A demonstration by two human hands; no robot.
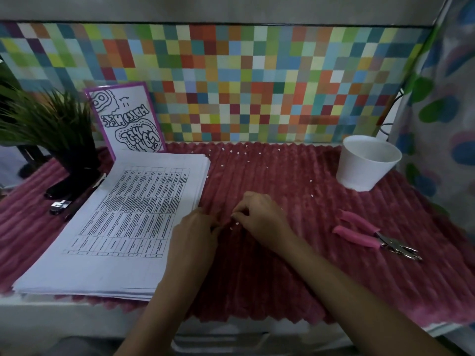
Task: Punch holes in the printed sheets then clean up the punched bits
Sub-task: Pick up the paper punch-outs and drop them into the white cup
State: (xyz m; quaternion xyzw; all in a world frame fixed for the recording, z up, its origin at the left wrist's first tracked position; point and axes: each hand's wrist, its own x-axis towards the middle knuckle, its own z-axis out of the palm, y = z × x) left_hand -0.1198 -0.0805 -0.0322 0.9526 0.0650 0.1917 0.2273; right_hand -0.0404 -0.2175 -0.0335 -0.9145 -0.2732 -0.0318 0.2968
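Head camera: a thick stack of printed sheets [123, 222] lies on the left part of a red ribbed cloth [282, 273] that covers the bench [51, 319]. The top sheet shows a table of small text.

Just right of the stack, both hands are down on the cloth, close to each other. The left hand [195, 232] is beside the right edge of the stack. Its fingers are curled downward and the tips are hidden, so I cannot tell if it holds something. The right hand [259, 214] is a little farther from the stack. Its thumb and fingertips come together in a pinch at the cloth, but I cannot tell whether anything is between them.

Small white punched bits [238, 152] are scattered on the cloth to the right of the far end of the stack, and a few lie between the two hands.

Well to the right of the stack lies a hole punch [370, 235] with pink handles, and farther back on that side a white cup [367, 163] stands upright.

Left of the stack are a black stapler [74, 187] and a green plant [46, 124]. Behind the stack a card [126, 119] with a purple border leans on the colourful tiled wall [257, 86].
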